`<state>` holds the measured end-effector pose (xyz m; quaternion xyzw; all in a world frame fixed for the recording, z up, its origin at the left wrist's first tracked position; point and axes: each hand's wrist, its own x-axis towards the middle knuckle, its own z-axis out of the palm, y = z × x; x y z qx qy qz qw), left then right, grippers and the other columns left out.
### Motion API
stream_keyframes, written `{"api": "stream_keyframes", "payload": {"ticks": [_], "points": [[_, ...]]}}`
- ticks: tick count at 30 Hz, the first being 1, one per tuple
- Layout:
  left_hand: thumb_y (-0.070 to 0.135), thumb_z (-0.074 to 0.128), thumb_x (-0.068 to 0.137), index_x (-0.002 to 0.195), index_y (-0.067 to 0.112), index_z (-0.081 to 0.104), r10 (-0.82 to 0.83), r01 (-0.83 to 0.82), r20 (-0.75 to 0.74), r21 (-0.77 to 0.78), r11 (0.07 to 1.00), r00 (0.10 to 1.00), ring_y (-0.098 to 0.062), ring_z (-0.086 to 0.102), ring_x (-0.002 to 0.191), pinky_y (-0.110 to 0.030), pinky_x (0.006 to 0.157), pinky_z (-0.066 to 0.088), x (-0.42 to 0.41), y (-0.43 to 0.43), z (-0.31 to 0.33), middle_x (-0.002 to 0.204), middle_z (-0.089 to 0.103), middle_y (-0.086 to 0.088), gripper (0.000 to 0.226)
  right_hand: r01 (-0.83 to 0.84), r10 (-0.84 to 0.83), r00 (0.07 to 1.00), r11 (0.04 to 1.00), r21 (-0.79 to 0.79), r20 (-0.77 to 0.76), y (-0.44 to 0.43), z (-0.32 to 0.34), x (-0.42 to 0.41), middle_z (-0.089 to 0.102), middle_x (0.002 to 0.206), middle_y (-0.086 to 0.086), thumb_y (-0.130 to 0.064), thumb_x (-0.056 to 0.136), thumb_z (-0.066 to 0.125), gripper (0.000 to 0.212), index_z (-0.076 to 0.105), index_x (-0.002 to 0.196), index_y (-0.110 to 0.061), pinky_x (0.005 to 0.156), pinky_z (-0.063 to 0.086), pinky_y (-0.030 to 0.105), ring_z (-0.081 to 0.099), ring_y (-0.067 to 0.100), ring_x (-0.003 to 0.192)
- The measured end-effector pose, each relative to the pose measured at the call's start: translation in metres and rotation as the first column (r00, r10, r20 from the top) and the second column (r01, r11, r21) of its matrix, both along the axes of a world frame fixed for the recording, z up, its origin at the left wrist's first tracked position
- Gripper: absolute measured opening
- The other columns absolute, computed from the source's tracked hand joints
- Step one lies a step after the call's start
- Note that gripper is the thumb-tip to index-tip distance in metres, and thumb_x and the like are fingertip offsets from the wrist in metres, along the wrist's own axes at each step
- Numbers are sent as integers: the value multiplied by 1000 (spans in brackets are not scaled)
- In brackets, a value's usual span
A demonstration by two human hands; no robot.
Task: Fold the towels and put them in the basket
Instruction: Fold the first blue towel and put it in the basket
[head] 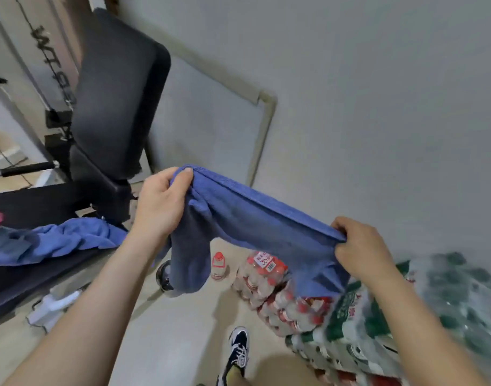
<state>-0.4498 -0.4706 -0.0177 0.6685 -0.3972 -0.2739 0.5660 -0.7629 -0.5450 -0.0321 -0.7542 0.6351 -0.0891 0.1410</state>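
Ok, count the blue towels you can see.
2. A stretched towel hangs between the left hand and right hand; a crumpled towel lies on the black bench at left. That heap may hide more.

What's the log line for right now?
step: folding | left hand: grips blue towel | right hand: grips other end

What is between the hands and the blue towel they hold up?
Nothing visible. The left hand and right hand already pinch the towel by its top edge, in the air. No basket shows, so that path cannot be judged.
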Motion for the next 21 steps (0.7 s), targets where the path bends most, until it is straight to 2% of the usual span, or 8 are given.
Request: {"api": "stream_keyframes", "payload": {"ticks": [3, 6, 8, 10, 14, 16, 18, 21], "points": [[29, 50, 97, 82, -2, 58, -104, 94, -314, -48, 994, 944, -15, 54, 68, -29, 65, 42, -42, -11, 12, 74, 56, -8, 35, 194, -232, 913, 970, 146, 334, 27, 8, -63, 63, 62, 3, 13, 70, 47, 30, 62, 66, -13, 53, 40, 27, 55, 23, 63], [31, 56, 95, 74, 19, 69, -206, 233, -524, -14, 972, 827, -14, 62, 73, -28, 72, 47, -82, -27, 11, 75, 67, 0, 28, 73, -400, 477, 906, 417, 783, 58, 31, -125, 63, 75, 16, 20, 71, 39, 34, 66, 81, 2, 53, 48, 25, 56, 26, 67], [34, 60, 92, 81, 18, 72, -314, 394, -492, 67, 917, 812, -17, 62, 80, -31, 76, 47, -118, -35, 7, 80, 68, -2, 23, 3, -427, 157, 902, 432, 891, 78, 42, -165, 68, 84, 18, 13, 64, 40, 41, 69, 92, 3, 57, 55, 28, 64, 29, 72], [30, 54, 96, 85, 12, 68, -442, 530, -390, 152, 835, 808, -13, 62, 72, -26, 67, 49, -163, -41, 6, 74, 67, -3, 25, 20, -407, -4, 913, 407, 913, 92, 46, -203, 72, 84, 12, 5, 63, 42, 42, 74, 88, -4, 58, 56, 28, 68, 24, 73], [24, 50, 98, 75, 14, 62, -607, 676, -299, 273, 685, 736, -17, 53, 64, -30, 62, 41, -261, -48, 3, 66, 58, -2, 28, 123, -420, -95, 895, 429, 903, 114, 43, -283, 73, 79, 4, -14, 60, 75, 17, 79, 76, -15, 58, 56, 24, 70, 16, 70], [21, 49, 98, 79, 12, 64, -674, 743, -313, 312, 592, 669, -16, 52, 63, -29, 61, 41, -308, -53, -7, 69, 58, -4, 25, 128, -417, -105, 895, 428, 903, 127, 42, -332, 73, 73, 1, -30, 33, 94, 44, 79, 73, -16, 57, 56, 23, 70, 14, 67], [18, 50, 99, 82, 9, 67, -727, 803, -351, 346, 486, 591, -16, 52, 62, -28, 58, 41, -352, -55, -16, 70, 59, -6, 25, 134, -436, -173, 878, 460, 883, 140, 44, -381, 71, 68, 0, -27, 28, 93, 42, 78, 66, -16, 54, 55, 22, 70, 14, 64], [21, 56, 97, 83, 6, 72, -826, 827, -243, 403, 391, 509, -15, 53, 59, -26, 56, 42, -418, -64, -20, 66, 63, -7, 26, 205, -410, -218, 868, 453, 885, 150, 49, -466, 73, 74, 0, -22, 52, 75, 18, 78, 68, -14, 62, 57, 21, 71, 12, 71]]}}
